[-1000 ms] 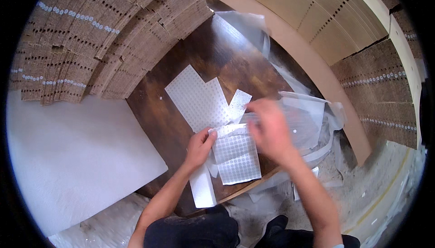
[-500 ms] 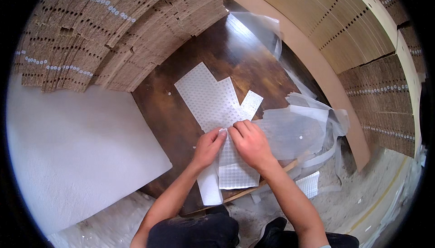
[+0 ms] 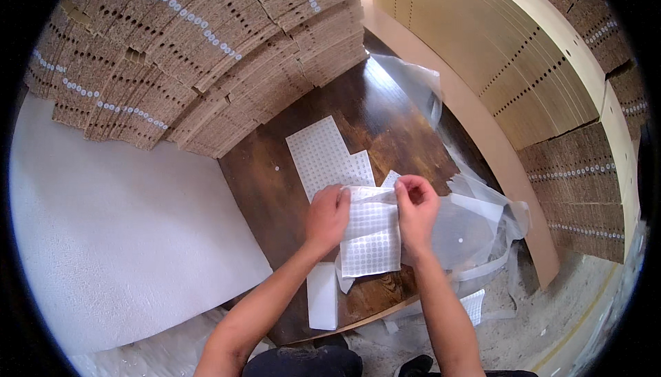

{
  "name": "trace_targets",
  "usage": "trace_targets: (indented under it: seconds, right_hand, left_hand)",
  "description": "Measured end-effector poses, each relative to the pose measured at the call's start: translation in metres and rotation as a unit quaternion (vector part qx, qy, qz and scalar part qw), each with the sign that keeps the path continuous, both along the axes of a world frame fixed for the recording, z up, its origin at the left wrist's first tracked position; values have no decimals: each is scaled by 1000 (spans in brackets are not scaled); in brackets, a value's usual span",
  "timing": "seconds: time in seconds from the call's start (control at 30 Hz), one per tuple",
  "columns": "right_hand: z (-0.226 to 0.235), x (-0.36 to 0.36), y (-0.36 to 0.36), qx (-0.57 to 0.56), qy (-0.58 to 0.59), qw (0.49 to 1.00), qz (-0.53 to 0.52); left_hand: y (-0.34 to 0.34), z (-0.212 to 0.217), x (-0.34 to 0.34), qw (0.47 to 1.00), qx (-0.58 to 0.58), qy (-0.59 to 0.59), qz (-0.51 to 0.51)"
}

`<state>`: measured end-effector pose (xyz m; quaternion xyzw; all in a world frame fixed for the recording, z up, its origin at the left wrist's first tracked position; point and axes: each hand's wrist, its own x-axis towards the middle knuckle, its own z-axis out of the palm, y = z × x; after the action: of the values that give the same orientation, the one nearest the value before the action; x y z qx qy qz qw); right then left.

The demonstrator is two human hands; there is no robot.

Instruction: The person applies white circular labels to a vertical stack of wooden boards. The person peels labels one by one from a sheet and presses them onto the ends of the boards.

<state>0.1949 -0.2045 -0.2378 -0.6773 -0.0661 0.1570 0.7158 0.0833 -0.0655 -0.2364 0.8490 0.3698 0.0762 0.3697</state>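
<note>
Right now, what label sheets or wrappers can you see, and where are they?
Sticker sheet: white, dotted, held by both hands, left, right.
Second sticker sheet: white, stepped outline, flat on the dark table.
Clear plastic wrapping: crumpled at the table's right edge.

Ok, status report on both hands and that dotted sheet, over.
Left hand and right hand both pinching top edge of dotted sheet. Sheet lifted off dark wooden table. Clear plastic wrap bunched right beside it.

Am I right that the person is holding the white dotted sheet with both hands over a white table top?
Not quite: the head view shows both hands, left hand and right hand, holding the white dotted sheet, but over a dark brown wooden table top, not a white one.
</note>
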Motion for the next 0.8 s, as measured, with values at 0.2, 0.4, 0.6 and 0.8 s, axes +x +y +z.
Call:
trace_targets:
  seconds: [0.2, 0.4, 0.6, 0.8]
  right_hand:
    - [-41, 25, 0, 9, 50, 999, -17]
    - [-46, 28, -1, 32, 98, 994, -23]
    - [16, 58, 42, 101, 93, 990, -30]
    - [57, 131, 199, 237, -54, 970, -23]
  left_hand:
    - [31, 13, 61, 986, 165, -3, -37]
    - [56, -26, 17, 954, 295, 22, -47]
    - [57, -43, 4, 959, 278, 3, -50]
    - [60, -55, 4, 955, 291, 30, -54]
